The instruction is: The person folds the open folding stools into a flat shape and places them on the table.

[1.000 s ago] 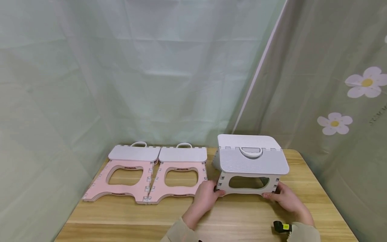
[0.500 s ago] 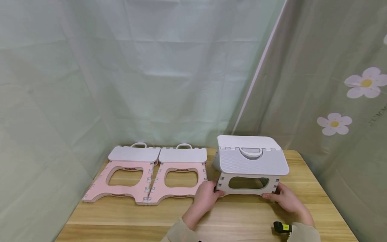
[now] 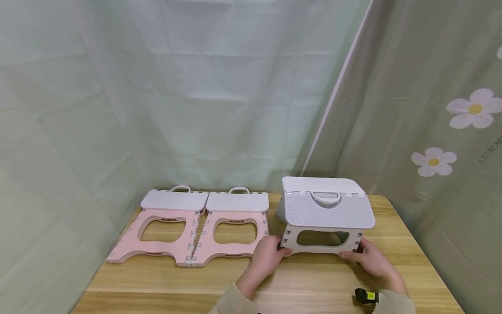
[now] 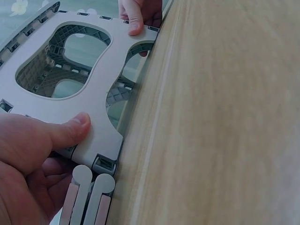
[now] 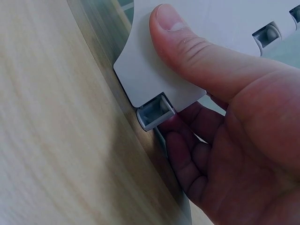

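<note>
A white folding step stool (image 3: 329, 213) stands unfolded at the right of the table, its top slightly peaked along the hinge line. My left hand (image 3: 267, 256) grips the foot of its near left leg, thumb on the front face and fingers curled behind, as the left wrist view shows. At the near right foot my right hand (image 3: 374, 259) pinches the leg the same way, with the thumb (image 5: 187, 51) on the white panel. Two folded pink and white stools (image 3: 164, 231) lie flat side by side at the left, the nearer one (image 3: 235, 231) close to my left hand.
The stools rest on a wooden table (image 3: 306, 288). A pale green curtain (image 3: 219, 109) hangs behind and around it, with white flowers (image 3: 434, 161) printed at the right. A black strap piece with a yellow label (image 3: 370, 296) sits at my right sleeve.
</note>
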A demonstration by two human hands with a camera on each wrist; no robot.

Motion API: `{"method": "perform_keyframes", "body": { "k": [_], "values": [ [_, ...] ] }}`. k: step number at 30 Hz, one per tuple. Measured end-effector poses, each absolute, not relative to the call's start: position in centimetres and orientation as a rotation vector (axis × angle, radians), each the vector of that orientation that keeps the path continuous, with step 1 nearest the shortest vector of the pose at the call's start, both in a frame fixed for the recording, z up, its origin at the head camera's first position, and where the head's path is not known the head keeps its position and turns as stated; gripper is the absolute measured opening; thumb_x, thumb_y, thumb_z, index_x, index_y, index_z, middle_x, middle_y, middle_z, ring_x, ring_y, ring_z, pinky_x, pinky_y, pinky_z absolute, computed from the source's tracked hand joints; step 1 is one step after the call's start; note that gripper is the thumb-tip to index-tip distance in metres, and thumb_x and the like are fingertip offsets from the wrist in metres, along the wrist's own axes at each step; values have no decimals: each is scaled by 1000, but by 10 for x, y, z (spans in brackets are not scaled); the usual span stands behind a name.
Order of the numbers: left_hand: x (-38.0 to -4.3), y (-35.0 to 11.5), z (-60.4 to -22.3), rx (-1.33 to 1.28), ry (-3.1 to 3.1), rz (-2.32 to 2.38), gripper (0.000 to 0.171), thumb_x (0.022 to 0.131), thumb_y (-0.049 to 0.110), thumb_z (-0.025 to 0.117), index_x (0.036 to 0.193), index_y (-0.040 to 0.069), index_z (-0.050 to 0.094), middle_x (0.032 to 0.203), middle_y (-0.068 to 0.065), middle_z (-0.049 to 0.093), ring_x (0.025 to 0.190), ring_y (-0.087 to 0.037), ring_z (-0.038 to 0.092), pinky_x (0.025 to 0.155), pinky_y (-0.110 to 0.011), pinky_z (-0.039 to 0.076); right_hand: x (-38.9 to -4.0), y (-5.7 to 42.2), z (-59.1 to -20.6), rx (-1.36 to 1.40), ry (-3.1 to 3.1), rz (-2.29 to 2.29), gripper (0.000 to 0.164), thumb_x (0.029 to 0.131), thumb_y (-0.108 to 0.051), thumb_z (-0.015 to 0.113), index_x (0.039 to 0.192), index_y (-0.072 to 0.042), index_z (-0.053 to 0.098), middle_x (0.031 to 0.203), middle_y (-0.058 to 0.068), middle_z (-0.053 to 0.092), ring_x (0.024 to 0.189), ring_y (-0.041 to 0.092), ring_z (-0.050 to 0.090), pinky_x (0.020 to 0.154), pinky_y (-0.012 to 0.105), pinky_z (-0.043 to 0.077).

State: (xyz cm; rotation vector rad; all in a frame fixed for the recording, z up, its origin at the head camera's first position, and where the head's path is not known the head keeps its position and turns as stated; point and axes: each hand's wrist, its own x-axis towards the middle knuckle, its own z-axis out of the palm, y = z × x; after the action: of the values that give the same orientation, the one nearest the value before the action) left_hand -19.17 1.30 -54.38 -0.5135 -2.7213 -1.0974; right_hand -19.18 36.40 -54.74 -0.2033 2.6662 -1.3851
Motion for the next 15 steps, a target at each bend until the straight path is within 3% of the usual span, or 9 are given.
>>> {"method": "perform_keyframes", "body": {
  "k": [15],
  "values": [
    [-193,13,-546,-517,-2717,-1118,20,86,25,90,88,12,75,81,1,74,72,-12,65,64,-32,51,-192,364,-548,-235,2640,-1423,44,97,-18,81,130,4,61,117,10,70,101,16,61,86,28,50]
  ]
}}
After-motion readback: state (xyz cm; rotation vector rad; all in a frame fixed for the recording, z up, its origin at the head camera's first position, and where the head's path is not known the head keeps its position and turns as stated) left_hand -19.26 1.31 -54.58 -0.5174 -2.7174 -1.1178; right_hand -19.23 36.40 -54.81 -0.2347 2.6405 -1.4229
